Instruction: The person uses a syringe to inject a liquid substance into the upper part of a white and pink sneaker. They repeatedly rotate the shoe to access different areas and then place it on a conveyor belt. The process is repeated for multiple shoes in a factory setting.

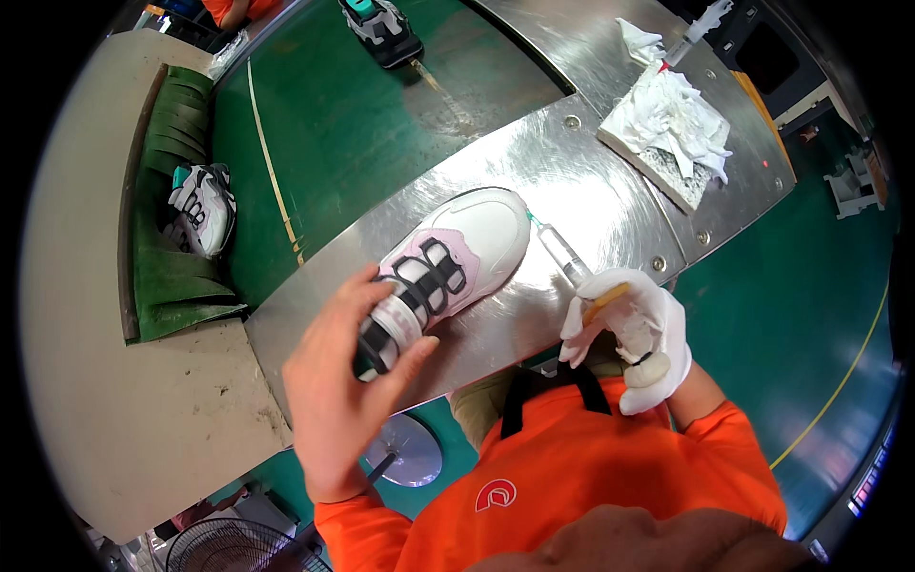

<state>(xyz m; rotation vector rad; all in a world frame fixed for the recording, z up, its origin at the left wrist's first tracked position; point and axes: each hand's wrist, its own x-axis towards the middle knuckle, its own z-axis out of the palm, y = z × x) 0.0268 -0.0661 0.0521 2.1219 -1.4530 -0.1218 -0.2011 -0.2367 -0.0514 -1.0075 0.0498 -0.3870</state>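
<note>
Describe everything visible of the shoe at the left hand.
The shoe is white at its smooth-looking toe, with a pale pink panel and black lacing. It sits upright on the metal ledge, toe pointing away and right. The left hand holds its ankle end; the syringe has its tip at the toe's edge, contact unclear.

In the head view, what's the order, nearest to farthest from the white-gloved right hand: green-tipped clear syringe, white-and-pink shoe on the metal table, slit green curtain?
1. Clear syringe: in the right hand.
2. White-and-pink shoe: left of the syringe.
3. Green curtain: far left.
</note>
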